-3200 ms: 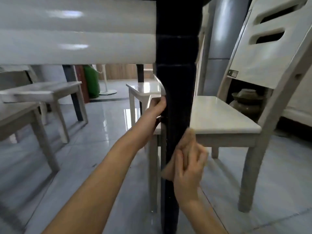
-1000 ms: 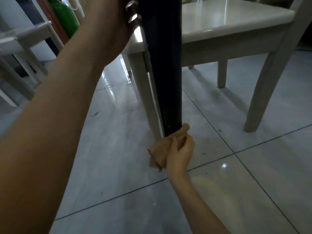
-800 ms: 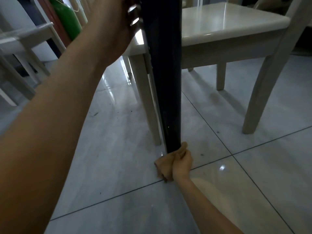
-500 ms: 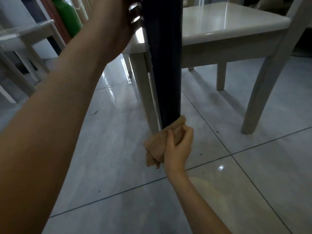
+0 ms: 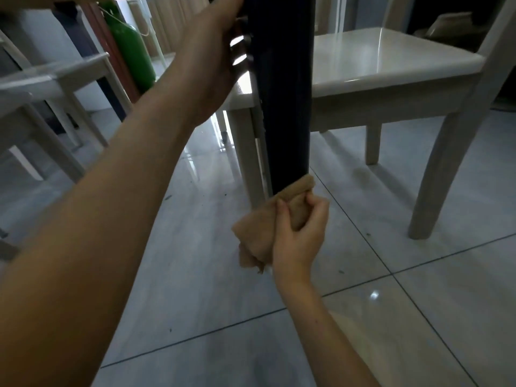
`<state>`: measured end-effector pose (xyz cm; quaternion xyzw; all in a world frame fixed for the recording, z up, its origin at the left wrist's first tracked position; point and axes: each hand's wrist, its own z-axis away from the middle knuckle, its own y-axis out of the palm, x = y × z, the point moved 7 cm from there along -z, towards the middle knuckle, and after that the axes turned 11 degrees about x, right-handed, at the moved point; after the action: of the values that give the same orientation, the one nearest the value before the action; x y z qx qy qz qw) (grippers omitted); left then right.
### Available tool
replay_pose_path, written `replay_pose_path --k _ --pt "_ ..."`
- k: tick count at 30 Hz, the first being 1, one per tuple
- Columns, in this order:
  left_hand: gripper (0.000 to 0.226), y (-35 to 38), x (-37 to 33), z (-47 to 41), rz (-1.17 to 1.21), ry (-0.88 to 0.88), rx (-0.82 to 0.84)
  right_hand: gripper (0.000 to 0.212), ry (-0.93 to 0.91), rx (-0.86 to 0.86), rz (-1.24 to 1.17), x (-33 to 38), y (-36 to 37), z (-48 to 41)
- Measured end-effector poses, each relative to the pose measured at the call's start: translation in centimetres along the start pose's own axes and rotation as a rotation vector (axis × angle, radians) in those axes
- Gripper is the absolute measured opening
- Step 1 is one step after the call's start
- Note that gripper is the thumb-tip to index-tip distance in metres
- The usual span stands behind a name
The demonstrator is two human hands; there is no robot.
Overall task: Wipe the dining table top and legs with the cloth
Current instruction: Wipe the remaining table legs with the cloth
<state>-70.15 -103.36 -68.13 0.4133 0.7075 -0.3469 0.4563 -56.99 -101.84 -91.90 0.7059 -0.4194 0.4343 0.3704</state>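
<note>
A dark, glossy table leg (image 5: 284, 93) runs from the top of the view down toward the tiled floor. My right hand (image 5: 300, 230) grips a bunched tan cloth (image 5: 262, 227) and presses its upper fold against the lower part of the leg. The leg's foot is hidden behind the cloth. My left hand (image 5: 212, 51) holds the leg high up from the left, its fingers wrapped behind it. The table top is out of view.
A white chair (image 5: 391, 68) stands just behind and right of the leg, its front leg (image 5: 441, 174) on the floor to the right. More white chairs (image 5: 53, 88) stand at the left. A green object (image 5: 134, 51) sits at the back left. Grey tiles (image 5: 418, 317) lie below.
My right hand slid the cloth down the leg to the floor, then back up a short way. The left hand kept its hold high on the leg.
</note>
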Motion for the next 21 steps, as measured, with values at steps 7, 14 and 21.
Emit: replay_pose_path --k 7,14,21 --pt "0.032 1.0 -1.2 1.0 -0.048 0.012 0.06 0.023 0.265 -0.024 0.133 -7.9 -2.4 3.1" --pt "0.034 0.6 -1.5 0.9 -0.041 0.003 0.015 0.047 -0.243 -0.172 0.23 8.2 1.4 -5.0" --pt "0.028 0.7 -0.9 0.6 -0.005 0.033 -0.008 0.049 -0.2 -0.324 0.466 2.1 1.4 -3.2"
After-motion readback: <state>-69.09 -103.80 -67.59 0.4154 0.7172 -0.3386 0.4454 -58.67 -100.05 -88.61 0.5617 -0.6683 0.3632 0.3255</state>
